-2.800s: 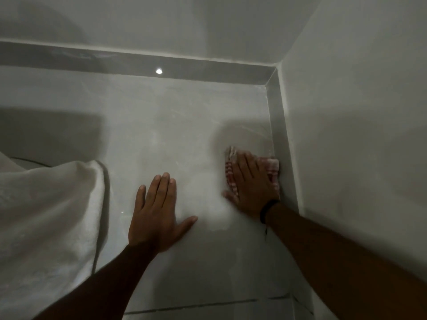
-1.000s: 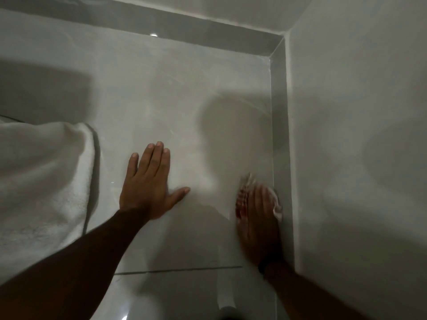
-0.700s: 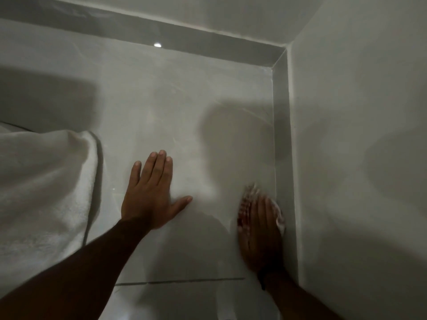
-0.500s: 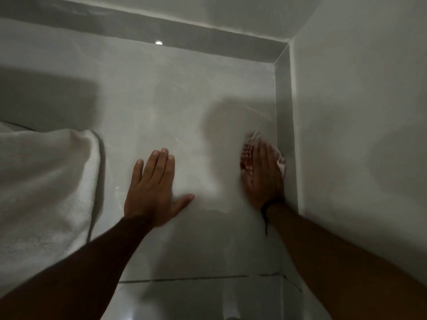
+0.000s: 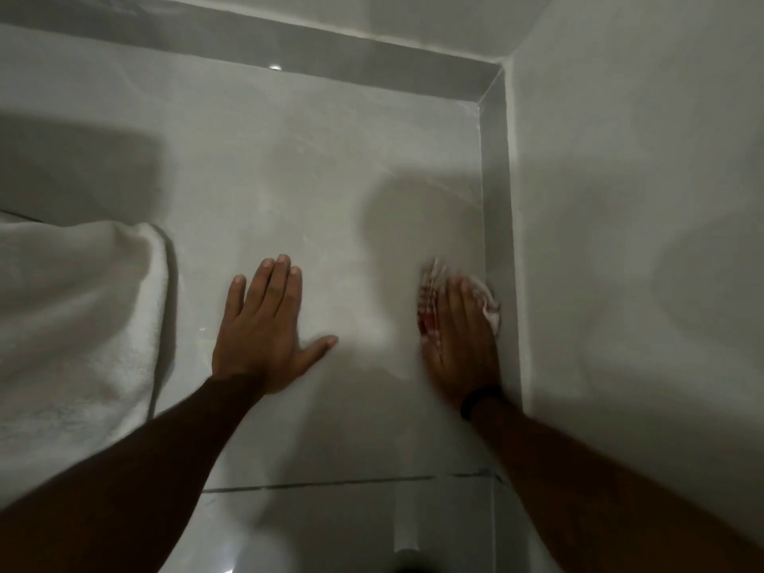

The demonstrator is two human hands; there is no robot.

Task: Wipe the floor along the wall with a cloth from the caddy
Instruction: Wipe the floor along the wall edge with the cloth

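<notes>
Pressing down on the cloth [image 5: 430, 301] with my right hand [image 5: 461, 345], I have it pinned flat against the floor [image 5: 330, 179], palm on top and fingers stretched forward over it rather than curled around it. The cloth is white with red checks; its checked edge shows along the left side of my fingers, and a paler bunched corner pokes out on the right side, touching the grey skirting strip [image 5: 494, 200] at the foot of the right-hand wall [image 5: 620, 200]. My right hand and the cloth are blurred. A dark band [image 5: 475, 401] circles my right wrist.

Taking the cloth as the marker: my left hand [image 5: 264, 328] lies well to its left, spread open and empty, palm flat on the tile with the thumb pointing back toward the cloth. Farther left again, a white towel-like fabric [image 5: 78, 316] hangs in folds at the edge of the view. Beyond the cloth, the skirting strip runs to the corner and meets a second strip under the far wall. Nearer to me than the cloth, a dark grout line [image 5: 322, 485] crosses the floor.

By count: one cloth, two hands, one wristband, one grout line, two walls meeting in one corner.
</notes>
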